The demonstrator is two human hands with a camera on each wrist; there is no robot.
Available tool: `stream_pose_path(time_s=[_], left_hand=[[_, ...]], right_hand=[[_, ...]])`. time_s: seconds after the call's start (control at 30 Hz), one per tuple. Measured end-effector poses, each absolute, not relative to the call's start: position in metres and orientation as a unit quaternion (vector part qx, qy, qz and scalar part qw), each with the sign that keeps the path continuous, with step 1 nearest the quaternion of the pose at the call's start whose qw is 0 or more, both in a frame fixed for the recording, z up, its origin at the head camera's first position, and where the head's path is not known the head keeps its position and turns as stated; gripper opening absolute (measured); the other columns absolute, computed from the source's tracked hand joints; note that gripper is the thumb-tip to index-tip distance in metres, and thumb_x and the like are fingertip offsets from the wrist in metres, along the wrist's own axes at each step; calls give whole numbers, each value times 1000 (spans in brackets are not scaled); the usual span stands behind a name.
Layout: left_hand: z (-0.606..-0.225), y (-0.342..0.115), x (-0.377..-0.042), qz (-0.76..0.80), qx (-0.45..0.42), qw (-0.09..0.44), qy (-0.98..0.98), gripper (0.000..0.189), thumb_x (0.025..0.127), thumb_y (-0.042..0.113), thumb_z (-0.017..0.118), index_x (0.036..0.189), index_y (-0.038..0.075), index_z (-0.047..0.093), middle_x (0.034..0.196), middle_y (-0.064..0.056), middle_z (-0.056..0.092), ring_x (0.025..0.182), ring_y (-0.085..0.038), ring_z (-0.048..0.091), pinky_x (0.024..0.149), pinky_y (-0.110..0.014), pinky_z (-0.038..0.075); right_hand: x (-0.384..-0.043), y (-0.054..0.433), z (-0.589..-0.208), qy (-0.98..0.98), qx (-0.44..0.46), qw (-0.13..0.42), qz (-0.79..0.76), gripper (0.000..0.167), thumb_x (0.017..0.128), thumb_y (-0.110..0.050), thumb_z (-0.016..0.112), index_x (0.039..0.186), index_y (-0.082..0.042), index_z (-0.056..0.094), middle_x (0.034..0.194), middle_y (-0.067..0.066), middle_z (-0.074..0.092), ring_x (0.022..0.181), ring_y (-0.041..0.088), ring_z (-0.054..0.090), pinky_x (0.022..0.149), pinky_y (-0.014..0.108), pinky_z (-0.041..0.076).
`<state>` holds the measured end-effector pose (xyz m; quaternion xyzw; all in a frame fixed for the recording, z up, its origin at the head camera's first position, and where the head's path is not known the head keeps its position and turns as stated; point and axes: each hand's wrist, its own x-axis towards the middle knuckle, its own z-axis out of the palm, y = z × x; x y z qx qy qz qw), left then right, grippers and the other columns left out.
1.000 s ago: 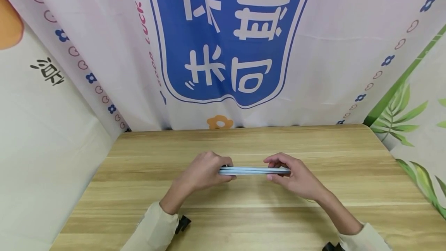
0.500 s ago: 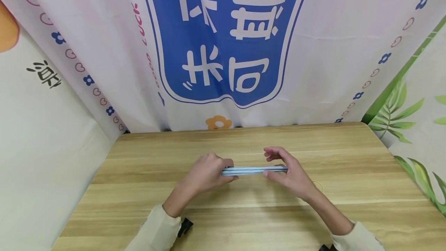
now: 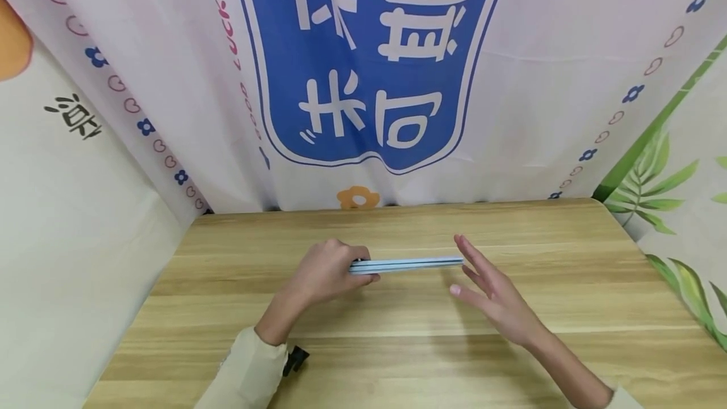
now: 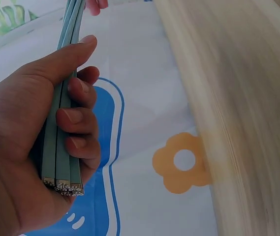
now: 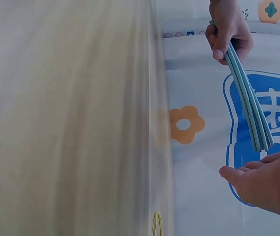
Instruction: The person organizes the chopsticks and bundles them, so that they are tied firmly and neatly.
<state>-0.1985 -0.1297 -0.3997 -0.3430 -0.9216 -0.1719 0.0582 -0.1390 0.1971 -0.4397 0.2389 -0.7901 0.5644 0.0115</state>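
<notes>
A bundle of pale blue-green chopsticks (image 3: 414, 264) is held level above the table by my left hand (image 3: 326, 273), its fingers and thumb curled round one end. Patterned silvery caps (image 4: 63, 187) show at the gripped end in the left wrist view. My right hand (image 3: 502, 305) has its fingers extended and thumb spread, right at the bundle's free end. From the right wrist, the chopsticks (image 5: 248, 98) point down toward the right palm (image 5: 270, 184), their free ends fanned slightly apart.
A wood-grain table (image 3: 363, 358) lies beneath both hands. On it, a thin yellow loop like a rubber band (image 5: 157, 225) shows in the right wrist view. A printed curtain (image 3: 534, 112) hangs along the table's back edge.
My right hand has let go of the chopsticks' free end, straightened its fingers and drawn slightly right. My left hand keeps its grip; the bundle has shifted slightly up and tilts a little.
</notes>
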Motion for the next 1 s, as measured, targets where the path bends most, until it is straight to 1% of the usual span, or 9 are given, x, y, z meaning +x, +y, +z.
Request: stream_pose_path(time_s=[0.13, 0.2, 0.43, 0.53, 0.63, 0.73, 0.8, 0.87, 1.0], left_hand=[[-398, -130, -198, -176, -342, 52, -922, 21, 90, 35, 89, 90, 16, 78, 71, 10, 72, 52, 3, 45, 50, -17, 40], [-397, -130, -198, -176, -341, 49, -922, 22, 90, 36, 89, 90, 17, 78, 71, 10, 72, 52, 3, 45, 50, -17, 40], [-396, -126, -197, -165, -336, 39, -927, 24, 89, 38, 89, 91, 17, 78, 71, 11, 71, 52, 2, 45, 51, -17, 40], [-396, -124, -197, -159, -334, 32, -928, 25, 90, 39, 89, 90, 17, 77, 71, 11, 70, 53, 1, 46, 51, -18, 40], [-397, -122, -197, -154, -332, 29, -930, 26, 90, 41, 88, 90, 17, 77, 71, 10, 70, 53, 0, 47, 51, -19, 41], [-397, -123, -197, -155, -329, 33, -931, 26, 90, 40, 89, 90, 17, 78, 72, 10, 71, 53, 0, 47, 51, -18, 40], [-396, -124, -197, -157, -327, 39, -931, 26, 89, 40, 89, 90, 17, 78, 72, 10, 71, 53, 0, 46, 52, -18, 39], [-394, -126, -197, -162, -325, 44, -931, 26, 89, 40, 89, 90, 17, 78, 71, 10, 71, 53, 1, 45, 51, -18, 38], [-392, -130, -197, -171, -324, 49, -929, 25, 87, 39, 91, 89, 17, 78, 70, 11, 70, 54, 2, 44, 51, -17, 37]], right_hand=[[-132, 195, -442, -789, 268, 22, 553, 86, 105, -6, 64, 173, -12, 11, 180, 19, 13, 164, 10, 17, 120, 12, 30], [-129, 193, -442, -786, 271, 26, 555, 88, 105, -5, 63, 173, -16, 9, 180, 19, 12, 162, 3, 16, 120, 13, 30], [-124, 185, -447, -794, 263, 36, 548, 96, 105, -5, 64, 173, -21, -1, 180, 21, 3, 162, 5, 11, 119, 12, 29], [-122, 182, -449, -800, 256, 38, 541, 98, 105, -7, 64, 173, -22, -6, 180, 22, 0, 165, 15, 9, 118, 11, 28], [-120, 180, -450, -811, 247, 37, 529, 100, 106, -9, 64, 172, -22, -9, 180, 22, -1, 165, 35, 11, 119, 14, 29], [-120, 180, -447, -819, 244, 35, 518, 102, 106, -10, 65, 172, -22, -13, 180, 23, -3, 161, 54, 13, 122, 33, 38], [-120, 180, -445, -823, 243, 34, 513, 104, 105, -11, 66, 172, -23, -13, 180, 22, -2, 159, 59, 15, 120, 42, 39], [-120, 181, -442, -819, 242, 31, 519, 103, 105, -11, 66, 172, -23, -12, 180, 21, -2, 159, 61, 14, 120, 39, 40], [-121, 183, -440, -809, 245, 23, 534, 96, 107, -9, 63, 173, -22, -5, 180, 21, 1, 159, 62, 13, 117, 12, 32]])
